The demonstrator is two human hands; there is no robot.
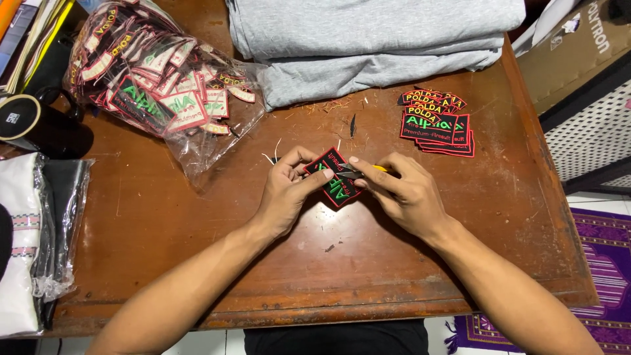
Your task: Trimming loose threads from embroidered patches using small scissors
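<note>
My left hand [287, 190] pinches a black embroidered patch [335, 186] with a red border and green lettering, held just above the brown wooden table [197, 263]. My right hand [404, 194] grips a small thread snipper [358, 172] with a yellow handle, its metal tip touching the patch's upper edge. Both hands meet at the table's middle.
A clear plastic bag [154, 85] full of patches lies at the back left. A small stack of finished-looking patches [437, 125] sits at the back right. Folded grey cloth [374, 39] lies at the back. A black mug [33, 125] and wrapped garments [33, 243] are at the left. Thread scraps dot the tabletop.
</note>
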